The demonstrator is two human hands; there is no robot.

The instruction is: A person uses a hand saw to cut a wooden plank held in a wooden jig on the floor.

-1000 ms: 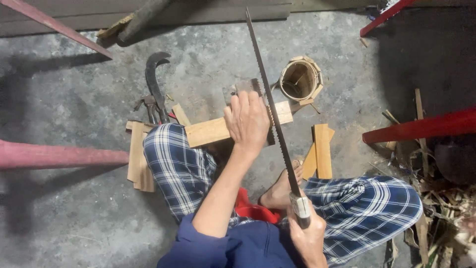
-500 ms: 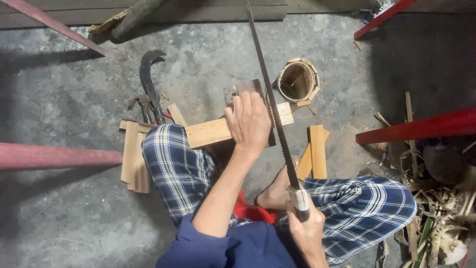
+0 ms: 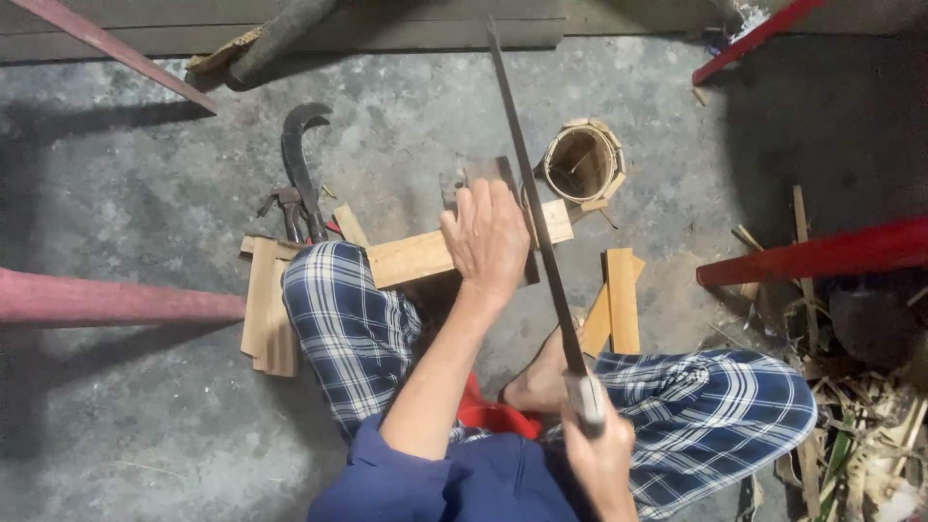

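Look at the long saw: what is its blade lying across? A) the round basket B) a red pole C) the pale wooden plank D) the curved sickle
C: the right hand grips the saw, whose blade crosses the pale wooden plank that the left hand presses down.

Dim overall, soft light falling from above onto the grey concrete floor (image 3: 155,184), brightest in the upper middle. Dark shadow pools at the right side and lower left corner. Faint soft shadows lie beside the long dark saw blade (image 3: 527,184) and the curved black sickle (image 3: 298,164). No glare. Slight wide-angle bending at the edges. The right hand (image 3: 604,459) near the bottom looks soft, a bit blurred; centre reasonably sharp.
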